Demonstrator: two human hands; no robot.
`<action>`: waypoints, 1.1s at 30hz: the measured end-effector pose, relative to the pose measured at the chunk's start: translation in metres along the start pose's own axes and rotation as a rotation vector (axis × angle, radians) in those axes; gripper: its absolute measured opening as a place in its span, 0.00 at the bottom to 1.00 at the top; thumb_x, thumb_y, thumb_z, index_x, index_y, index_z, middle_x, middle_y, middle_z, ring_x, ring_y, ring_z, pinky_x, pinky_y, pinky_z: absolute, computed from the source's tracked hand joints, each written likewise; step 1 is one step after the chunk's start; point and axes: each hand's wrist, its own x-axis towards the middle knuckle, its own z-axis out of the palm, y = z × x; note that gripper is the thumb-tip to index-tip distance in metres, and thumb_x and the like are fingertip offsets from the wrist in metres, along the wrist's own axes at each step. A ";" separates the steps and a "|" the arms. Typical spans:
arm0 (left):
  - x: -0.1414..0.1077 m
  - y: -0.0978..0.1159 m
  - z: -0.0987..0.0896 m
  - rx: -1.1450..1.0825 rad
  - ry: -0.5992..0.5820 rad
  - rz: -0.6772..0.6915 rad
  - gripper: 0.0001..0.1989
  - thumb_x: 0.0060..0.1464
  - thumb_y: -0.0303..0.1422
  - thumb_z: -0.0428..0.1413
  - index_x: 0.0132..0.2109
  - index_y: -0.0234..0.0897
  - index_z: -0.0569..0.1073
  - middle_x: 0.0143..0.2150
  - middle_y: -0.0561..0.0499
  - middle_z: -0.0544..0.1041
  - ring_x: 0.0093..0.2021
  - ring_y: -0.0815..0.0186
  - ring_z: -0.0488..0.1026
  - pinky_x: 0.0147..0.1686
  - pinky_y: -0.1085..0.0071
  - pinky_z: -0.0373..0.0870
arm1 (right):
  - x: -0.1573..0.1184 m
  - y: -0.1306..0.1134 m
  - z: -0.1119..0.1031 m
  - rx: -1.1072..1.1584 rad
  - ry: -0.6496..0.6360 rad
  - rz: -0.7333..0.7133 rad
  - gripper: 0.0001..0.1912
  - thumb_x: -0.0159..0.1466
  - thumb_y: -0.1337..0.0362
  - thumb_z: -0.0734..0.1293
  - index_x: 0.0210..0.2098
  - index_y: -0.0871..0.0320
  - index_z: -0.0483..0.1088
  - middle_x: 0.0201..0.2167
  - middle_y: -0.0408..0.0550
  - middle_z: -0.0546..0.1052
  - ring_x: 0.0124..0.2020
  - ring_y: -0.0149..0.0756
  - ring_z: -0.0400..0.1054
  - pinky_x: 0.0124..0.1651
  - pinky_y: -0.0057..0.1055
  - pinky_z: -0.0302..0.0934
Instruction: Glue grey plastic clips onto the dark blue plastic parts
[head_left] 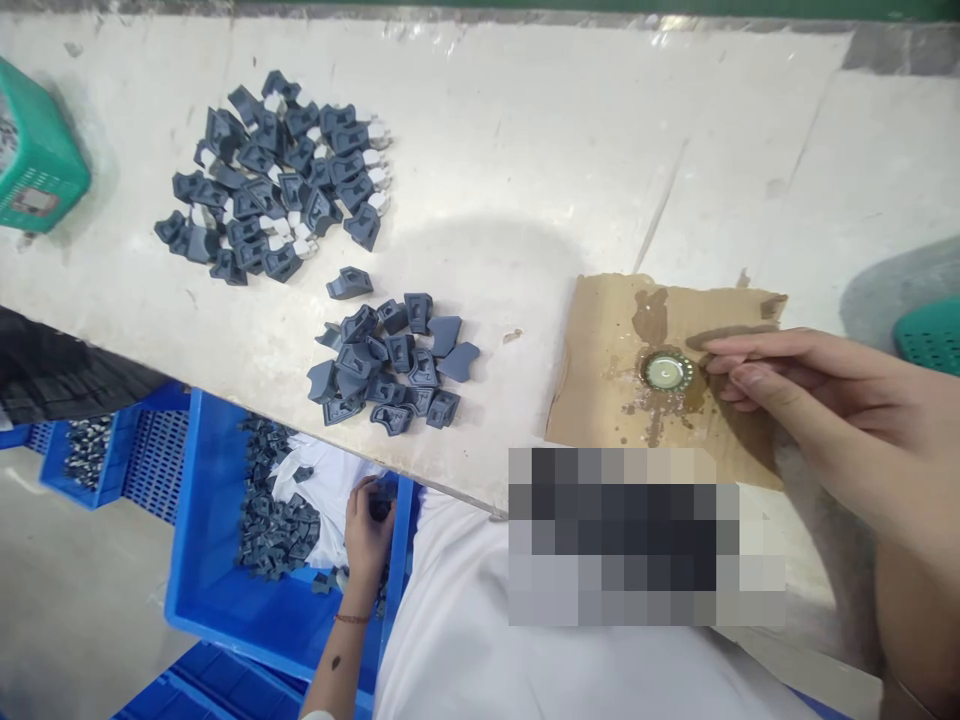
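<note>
My left hand (367,530) is down in a blue bin (225,600), its fingers curled round dark grey plastic parts (384,500); how many it holds is hidden. On the right, my right hand (787,385) hovers by a shallow round metal cap (667,372) with a crimped rim and pale contents. Its thumb and fingers are pinched together, and whatever may be between them is hidden. Under the cap lies a piece of cardboard (592,350) with dark wet stains. A small pile of dark grey plastic parts (397,355) sits left of the cardboard on the white table.
A larger pile of dark grey parts with white pieces (270,180) lies at the back left. Green baskets (52,150) stand at both sides of the table (480,150). More loose parts and a white cloth (330,520) are in the bin. Blue crates (157,450) stand beyond.
</note>
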 end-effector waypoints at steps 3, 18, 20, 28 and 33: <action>0.019 0.023 -0.011 -0.089 0.222 0.013 0.18 0.68 0.43 0.61 0.58 0.37 0.75 0.54 0.44 0.79 0.48 0.60 0.79 0.46 0.59 0.82 | 0.002 -0.003 -0.001 0.016 -0.029 0.003 0.12 0.62 0.52 0.73 0.42 0.47 0.85 0.43 0.48 0.86 0.40 0.37 0.80 0.46 0.32 0.76; 0.181 0.219 -0.106 -0.250 0.303 0.571 0.20 0.51 0.33 0.69 0.48 0.43 0.71 0.57 0.44 0.82 0.53 0.56 0.82 0.29 0.70 0.77 | 0.006 -0.002 -0.004 0.035 -0.143 -0.067 0.16 0.65 0.44 0.70 0.42 0.46 0.83 0.47 0.46 0.86 0.42 0.42 0.81 0.48 0.38 0.77; 0.188 0.240 -0.103 -0.094 0.127 0.612 0.18 0.54 0.34 0.68 0.50 0.44 0.73 0.61 0.45 0.81 0.54 0.55 0.81 0.31 0.68 0.78 | 0.006 -0.002 -0.004 0.059 -0.156 -0.079 0.17 0.65 0.44 0.70 0.42 0.46 0.83 0.47 0.46 0.86 0.42 0.42 0.80 0.47 0.37 0.77; 0.222 0.246 -0.116 -0.113 0.001 0.572 0.21 0.64 0.46 0.61 0.60 0.46 0.78 0.63 0.47 0.80 0.59 0.52 0.76 0.56 0.56 0.73 | 0.005 -0.004 -0.006 0.035 -0.219 -0.099 0.17 0.69 0.43 0.69 0.43 0.46 0.82 0.49 0.46 0.85 0.47 0.46 0.79 0.48 0.39 0.73; 0.239 0.223 -0.105 -0.305 -0.120 0.466 0.21 0.70 0.47 0.52 0.59 0.42 0.78 0.63 0.45 0.81 0.64 0.55 0.76 0.64 0.58 0.73 | 0.005 -0.002 -0.006 0.030 -0.224 -0.134 0.16 0.70 0.43 0.68 0.44 0.45 0.82 0.49 0.44 0.84 0.48 0.46 0.79 0.48 0.40 0.72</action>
